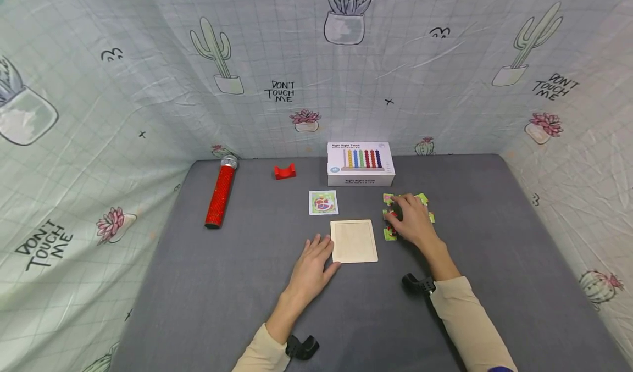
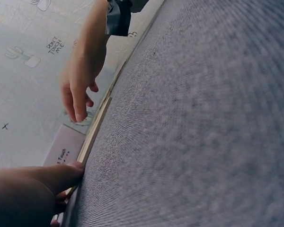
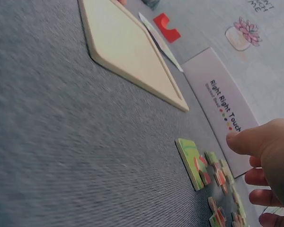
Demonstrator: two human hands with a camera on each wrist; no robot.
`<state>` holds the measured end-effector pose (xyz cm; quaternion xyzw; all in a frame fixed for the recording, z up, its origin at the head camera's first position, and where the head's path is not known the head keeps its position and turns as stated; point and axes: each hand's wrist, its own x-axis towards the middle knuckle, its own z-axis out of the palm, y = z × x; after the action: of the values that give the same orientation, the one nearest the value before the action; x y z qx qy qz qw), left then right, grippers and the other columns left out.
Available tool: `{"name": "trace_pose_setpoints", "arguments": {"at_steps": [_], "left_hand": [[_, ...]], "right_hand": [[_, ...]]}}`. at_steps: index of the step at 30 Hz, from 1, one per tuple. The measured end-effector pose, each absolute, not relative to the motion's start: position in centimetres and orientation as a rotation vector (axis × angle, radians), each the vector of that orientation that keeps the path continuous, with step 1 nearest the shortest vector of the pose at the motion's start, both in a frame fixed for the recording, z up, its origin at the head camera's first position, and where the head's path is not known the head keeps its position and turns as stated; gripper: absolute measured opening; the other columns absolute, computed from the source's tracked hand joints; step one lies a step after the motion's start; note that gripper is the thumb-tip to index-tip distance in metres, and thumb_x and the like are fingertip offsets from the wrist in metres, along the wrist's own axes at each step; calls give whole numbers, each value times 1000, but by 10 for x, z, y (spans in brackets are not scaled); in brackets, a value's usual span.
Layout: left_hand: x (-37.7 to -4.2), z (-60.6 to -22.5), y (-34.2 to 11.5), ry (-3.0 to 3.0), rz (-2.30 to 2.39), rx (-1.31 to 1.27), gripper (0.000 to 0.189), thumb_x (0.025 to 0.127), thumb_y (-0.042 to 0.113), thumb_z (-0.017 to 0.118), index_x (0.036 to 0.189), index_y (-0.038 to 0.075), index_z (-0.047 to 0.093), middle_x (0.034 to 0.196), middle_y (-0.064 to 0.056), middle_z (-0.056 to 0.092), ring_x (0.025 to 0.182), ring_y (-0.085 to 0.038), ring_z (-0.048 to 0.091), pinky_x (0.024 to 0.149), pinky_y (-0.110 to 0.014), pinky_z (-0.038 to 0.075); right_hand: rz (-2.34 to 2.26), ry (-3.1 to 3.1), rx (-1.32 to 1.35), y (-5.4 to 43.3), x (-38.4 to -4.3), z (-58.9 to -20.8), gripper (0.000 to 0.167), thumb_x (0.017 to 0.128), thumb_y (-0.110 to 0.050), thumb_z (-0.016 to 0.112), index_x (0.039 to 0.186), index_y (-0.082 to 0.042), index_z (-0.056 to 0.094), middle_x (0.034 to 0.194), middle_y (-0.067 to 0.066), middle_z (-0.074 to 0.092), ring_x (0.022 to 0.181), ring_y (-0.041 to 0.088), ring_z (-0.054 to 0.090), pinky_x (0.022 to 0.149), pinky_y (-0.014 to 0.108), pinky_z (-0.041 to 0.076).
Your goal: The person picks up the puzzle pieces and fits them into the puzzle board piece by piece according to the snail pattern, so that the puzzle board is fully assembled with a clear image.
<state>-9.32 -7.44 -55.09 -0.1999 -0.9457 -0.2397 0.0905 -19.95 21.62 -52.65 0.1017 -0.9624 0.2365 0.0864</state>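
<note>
A person's left hand [image 1: 310,265], fingers spread, touches the left edge of 1 square, pale wooden tray [image 1: 354,241]; to the tray's right, the right hand [image 1: 414,221], thumb and fingers parted, hovers over flat green-and-red jigsaw pieces [image 3: 189,158].

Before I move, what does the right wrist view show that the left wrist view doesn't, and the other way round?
Only the right wrist view: the puzzle pieces, the red curved piece, the picture card, nearly edge-on, and a pink succulent print.

Only the left wrist view: the black mount on the right wrist and a branching cactus print.

Both: the wooden tray, white box, right hand, gray table, patterned backdrop and left hand, of which the right wrist view seems to catch only a fingertip.
</note>
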Motion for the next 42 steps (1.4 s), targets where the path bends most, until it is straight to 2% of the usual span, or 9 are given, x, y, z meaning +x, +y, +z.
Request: {"name": "trace_pose_setpoints", "arguments": {"at_steps": [10,23,42], "left_hand": [[-92,-553,-76,-2819,-736,-578,51,92,33,73,133,3,64,143,-11,60,140,-34,49,119,-55,37],[-91,-555,-75,-2808,-764,-567,48,90,30,76,130,5,67,141,-9,62,140,-34,50,119,-55,37],[-91,-557,-73,-2804,-715,-565,48,92,34,73,130,6,67,140,-8,63,140,-32,51,120,-52,37]], "right_hand": [[733,-2906,281,219,-220,-533,48,96,-29,67,134,1,60,123,22,59,112,39,51,95,60,43],[664,-2945,297,222,-231,-537,46,96,-29,67,131,1,63,118,23,56,105,39,47,88,56,43],[735,-3048,215,222,-240,-530,45,95,-27,68,126,4,59,125,27,54,115,43,44,98,60,40]]}}
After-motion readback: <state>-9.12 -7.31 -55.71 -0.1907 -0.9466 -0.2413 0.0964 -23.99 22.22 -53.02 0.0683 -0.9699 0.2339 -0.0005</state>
